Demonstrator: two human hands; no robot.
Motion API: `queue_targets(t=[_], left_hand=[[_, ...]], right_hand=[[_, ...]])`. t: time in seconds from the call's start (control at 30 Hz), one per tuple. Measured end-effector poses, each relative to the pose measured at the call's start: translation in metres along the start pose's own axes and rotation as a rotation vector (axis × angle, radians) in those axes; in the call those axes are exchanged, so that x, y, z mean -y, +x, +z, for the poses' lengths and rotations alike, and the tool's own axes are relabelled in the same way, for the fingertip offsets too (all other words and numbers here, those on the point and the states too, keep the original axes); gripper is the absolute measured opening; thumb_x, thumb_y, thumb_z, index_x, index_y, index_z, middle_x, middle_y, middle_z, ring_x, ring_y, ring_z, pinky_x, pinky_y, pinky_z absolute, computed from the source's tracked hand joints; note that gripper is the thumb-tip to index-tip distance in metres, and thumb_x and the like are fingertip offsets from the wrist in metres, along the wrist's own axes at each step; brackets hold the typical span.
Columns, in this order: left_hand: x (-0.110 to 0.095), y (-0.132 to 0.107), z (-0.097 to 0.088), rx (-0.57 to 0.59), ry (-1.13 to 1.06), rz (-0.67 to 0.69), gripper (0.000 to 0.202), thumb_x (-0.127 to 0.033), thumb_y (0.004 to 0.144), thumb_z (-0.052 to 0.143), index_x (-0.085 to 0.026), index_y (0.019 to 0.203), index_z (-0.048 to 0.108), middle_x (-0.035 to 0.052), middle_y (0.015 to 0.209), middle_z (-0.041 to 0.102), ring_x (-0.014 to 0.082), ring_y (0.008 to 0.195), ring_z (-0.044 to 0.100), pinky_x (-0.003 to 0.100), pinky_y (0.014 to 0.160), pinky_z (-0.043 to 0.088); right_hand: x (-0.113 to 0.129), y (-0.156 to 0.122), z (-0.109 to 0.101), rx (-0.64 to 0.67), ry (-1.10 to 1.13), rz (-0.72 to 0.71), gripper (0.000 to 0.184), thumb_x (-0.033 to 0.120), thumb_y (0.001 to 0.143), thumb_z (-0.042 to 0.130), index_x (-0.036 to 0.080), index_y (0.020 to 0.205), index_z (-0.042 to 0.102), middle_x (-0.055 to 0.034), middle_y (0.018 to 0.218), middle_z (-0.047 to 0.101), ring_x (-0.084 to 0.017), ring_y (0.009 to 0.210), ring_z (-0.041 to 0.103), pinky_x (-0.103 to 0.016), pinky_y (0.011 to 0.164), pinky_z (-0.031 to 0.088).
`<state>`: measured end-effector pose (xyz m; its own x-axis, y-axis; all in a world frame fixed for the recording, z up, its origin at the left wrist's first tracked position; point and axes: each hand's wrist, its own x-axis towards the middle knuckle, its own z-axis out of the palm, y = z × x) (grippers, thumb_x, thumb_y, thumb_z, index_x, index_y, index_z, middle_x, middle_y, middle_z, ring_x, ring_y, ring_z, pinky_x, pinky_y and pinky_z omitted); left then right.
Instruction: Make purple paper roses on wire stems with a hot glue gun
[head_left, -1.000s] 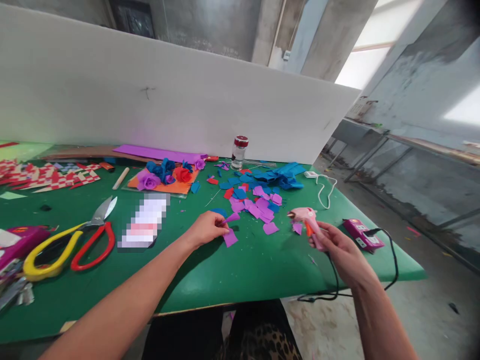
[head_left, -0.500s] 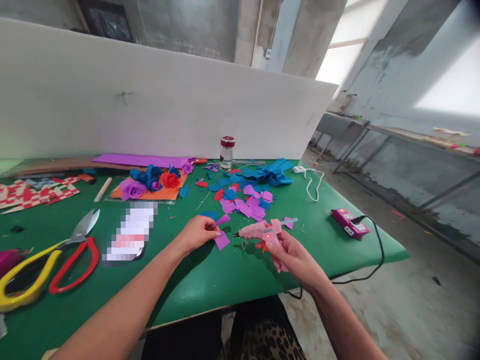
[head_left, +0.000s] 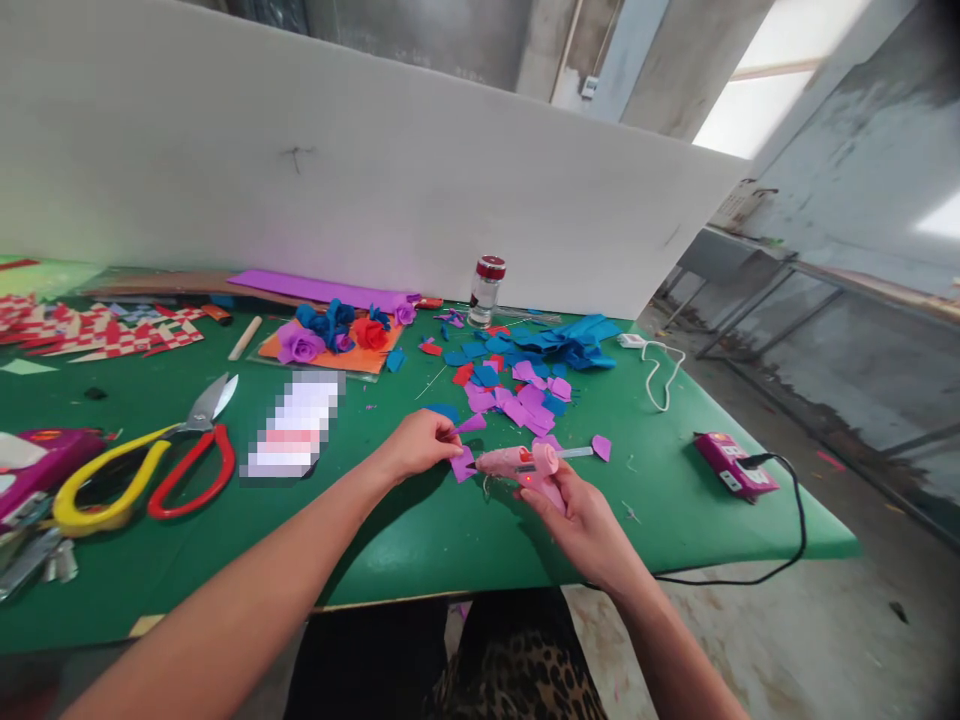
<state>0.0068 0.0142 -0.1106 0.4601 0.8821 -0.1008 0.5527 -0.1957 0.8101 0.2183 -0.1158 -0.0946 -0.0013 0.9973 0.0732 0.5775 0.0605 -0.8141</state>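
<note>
Between the fingers of my left hand [head_left: 424, 443] is a purple paper petal [head_left: 463, 466], with a rolled purple bit [head_left: 472, 425] sticking out above the fingertips. My right hand [head_left: 581, 515] is wrapped round the handle of a pink glue gun [head_left: 517, 463]. The gun's dark nozzle points left and reaches the petal; whether it touches I cannot tell. A clear glue stick [head_left: 576, 453] juts from its rear. Just past both hands lie loose purple petals [head_left: 525, 407] and blue petals [head_left: 471, 350], with a few red ones among them.
Finished paper roses [head_left: 301, 342] sit on an orange sheet to the left. Nearer are a blurred-out phone [head_left: 296, 425] and large scissors [head_left: 191, 440]. A lidded glass jar [head_left: 486, 290] stands by the white board [head_left: 375, 150]. A purple power box [head_left: 735, 465] with black cord lies right.
The glue gun's nozzle has come left to the petal in my left hand, and the gun has turned slightly. The whole view has shifted, so the table's things appear farther right.
</note>
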Motion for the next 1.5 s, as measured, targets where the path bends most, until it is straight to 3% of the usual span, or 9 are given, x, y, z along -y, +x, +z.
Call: queue_targets(t=[0.13, 0.47, 0.63, 1.0, 1.5], left_hand=[[-0.0018, -0.0012, -0.0001, -0.005, 0.008, 0.004, 0.016, -0.031, 0.066, 0.066, -0.015, 0.064, 0.069, 0.0005, 0.060, 0.064, 0.0152, 0.062, 0.055, 0.025, 0.056, 0.035], [0.0025, 0.0009, 0.0008, -0.013, 0.029, 0.033, 0.019, -0.034, 0.067, 0.067, -0.016, 0.061, 0.067, 0.0002, 0.059, 0.063, 0.0148, 0.061, 0.055, 0.024, 0.056, 0.035], [0.0052, 0.0024, 0.0012, -0.016, 0.033, 0.033, 0.020, -0.035, 0.066, 0.067, -0.016, 0.061, 0.067, 0.0010, 0.061, 0.065, 0.0159, 0.062, 0.056, 0.025, 0.056, 0.035], [0.0048, 0.0023, 0.0010, -0.018, 0.045, 0.034, 0.021, -0.036, 0.066, 0.067, -0.016, 0.061, 0.068, 0.0008, 0.060, 0.064, 0.0158, 0.062, 0.056, 0.025, 0.055, 0.034], [0.0069, 0.0032, 0.0018, -0.013, 0.019, 0.043, 0.018, -0.033, 0.066, 0.067, -0.016, 0.062, 0.068, 0.0005, 0.060, 0.065, 0.0154, 0.062, 0.056, 0.024, 0.055, 0.036]], right_hand=[[-0.0001, 0.0004, 0.0006, 0.011, -0.087, -0.045, 0.032, 0.031, 0.090, 0.051, 0.019, 0.119, 0.054, -0.0094, 0.111, 0.069, -0.024, 0.098, 0.065, -0.032, 0.083, 0.048], [0.0016, -0.0003, -0.0008, 0.034, -0.190, -0.102, 0.022, 0.032, 0.092, 0.048, 0.018, 0.108, 0.054, -0.0069, 0.090, 0.070, -0.021, 0.077, 0.064, -0.027, 0.065, 0.044], [0.0027, 0.0000, -0.0011, 0.044, -0.197, -0.098, 0.020, 0.033, 0.092, 0.047, 0.019, 0.105, 0.053, -0.0061, 0.085, 0.068, -0.022, 0.075, 0.064, -0.028, 0.064, 0.043], [0.0022, 0.0001, -0.0004, 0.070, -0.172, -0.085, 0.028, 0.035, 0.093, 0.046, 0.017, 0.114, 0.051, -0.0086, 0.091, 0.070, -0.022, 0.078, 0.064, -0.029, 0.066, 0.043], [0.0038, 0.0000, -0.0004, 0.057, -0.202, -0.101, 0.026, 0.035, 0.093, 0.045, 0.018, 0.113, 0.052, -0.0083, 0.090, 0.069, -0.023, 0.078, 0.063, -0.030, 0.066, 0.043]])
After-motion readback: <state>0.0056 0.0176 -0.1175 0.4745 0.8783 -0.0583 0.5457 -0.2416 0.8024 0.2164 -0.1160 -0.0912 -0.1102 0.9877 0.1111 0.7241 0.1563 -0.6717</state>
